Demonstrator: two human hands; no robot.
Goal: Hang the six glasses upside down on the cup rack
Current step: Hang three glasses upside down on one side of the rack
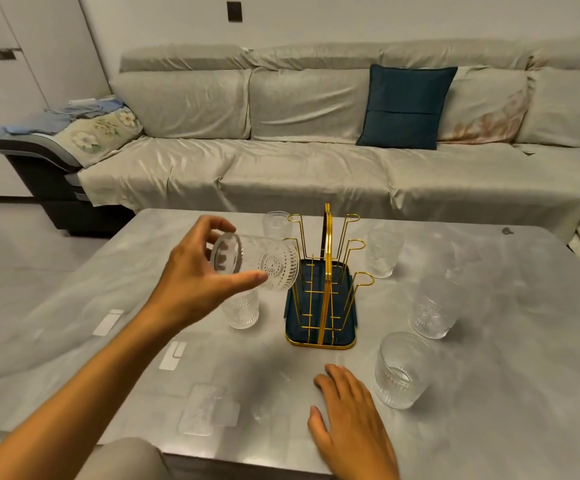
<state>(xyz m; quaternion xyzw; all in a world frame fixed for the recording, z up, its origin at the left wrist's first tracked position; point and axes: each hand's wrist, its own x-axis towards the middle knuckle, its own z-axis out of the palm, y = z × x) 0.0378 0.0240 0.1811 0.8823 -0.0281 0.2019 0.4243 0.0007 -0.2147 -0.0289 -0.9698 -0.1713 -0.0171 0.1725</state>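
The cup rack has gold wire prongs on a dark blue tray and stands mid-table with nothing on its prongs. My left hand holds a patterned clear glass tipped on its side, its mouth toward the rack's left prongs. Upright glasses stand around the rack: one below my left hand, one far left of the rack, and three to its right. My right hand rests flat on the table, fingers apart, holding nothing.
The grey table carries a few clear flat pads near its front left. A covered sofa with a dark teal cushion runs behind the table.
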